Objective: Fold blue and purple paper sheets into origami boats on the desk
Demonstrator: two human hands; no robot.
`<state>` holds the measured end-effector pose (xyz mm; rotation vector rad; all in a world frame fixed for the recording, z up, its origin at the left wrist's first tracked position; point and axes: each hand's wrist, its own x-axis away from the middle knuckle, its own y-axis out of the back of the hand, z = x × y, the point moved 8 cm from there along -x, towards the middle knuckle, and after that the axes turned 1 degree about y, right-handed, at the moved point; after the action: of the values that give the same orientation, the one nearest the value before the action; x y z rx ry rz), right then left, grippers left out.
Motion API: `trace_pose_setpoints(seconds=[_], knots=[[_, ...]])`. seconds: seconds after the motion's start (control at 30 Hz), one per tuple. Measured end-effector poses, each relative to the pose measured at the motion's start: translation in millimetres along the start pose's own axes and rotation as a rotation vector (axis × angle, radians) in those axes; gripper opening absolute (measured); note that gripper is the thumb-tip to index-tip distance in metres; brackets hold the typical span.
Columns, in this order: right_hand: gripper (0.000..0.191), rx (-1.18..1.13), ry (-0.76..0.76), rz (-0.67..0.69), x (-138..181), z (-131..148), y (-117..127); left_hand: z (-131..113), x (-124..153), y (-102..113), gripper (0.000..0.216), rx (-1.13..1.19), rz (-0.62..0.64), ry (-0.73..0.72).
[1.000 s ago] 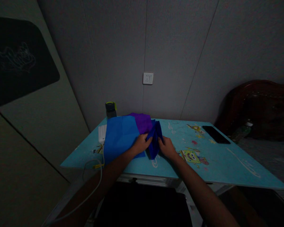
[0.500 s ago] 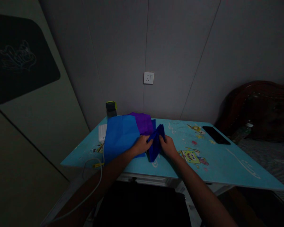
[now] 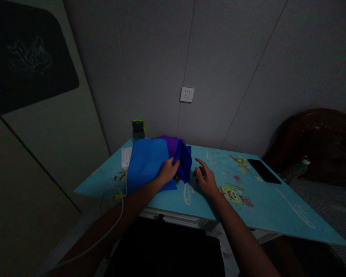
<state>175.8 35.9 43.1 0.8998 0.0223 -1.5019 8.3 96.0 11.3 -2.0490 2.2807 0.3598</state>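
Now a dark blue folded paper (image 3: 183, 163) is pinched in the left hand (image 3: 168, 171).
It stands partly raised over the purple sheet (image 3: 171, 144), just right of the large light blue sheet (image 3: 147, 163) on the bench (image 3: 265, 204). Right of the paper, the right hand (image 3: 205, 179) rests with fingers spread, clamped on nothing. Far right of it lies a black phone (image 3: 263, 171).

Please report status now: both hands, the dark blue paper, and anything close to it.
Left hand shut on dark blue paper, lifted. Right hand open beside it, fingers spread, on table. Light blue sheet and purple sheet close by.
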Motion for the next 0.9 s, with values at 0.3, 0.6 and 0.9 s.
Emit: trace_pose_setpoints(seconds=[0.3,0.6,0.9], knots=[[0.042,0.431,0.25,0.346,14,23,-38,4,-5,5,0.034,0.052,-0.047,0.033],[0.034,0.757,-0.126,-0.108,-5,-21,48,1,6,-10,0.047,0.011,0.112,-0.029],[0.037,1.101,-0.534,-0.098,4,-101,176,-19,17,-14,0.047,-0.171,0.147,-0.23]])
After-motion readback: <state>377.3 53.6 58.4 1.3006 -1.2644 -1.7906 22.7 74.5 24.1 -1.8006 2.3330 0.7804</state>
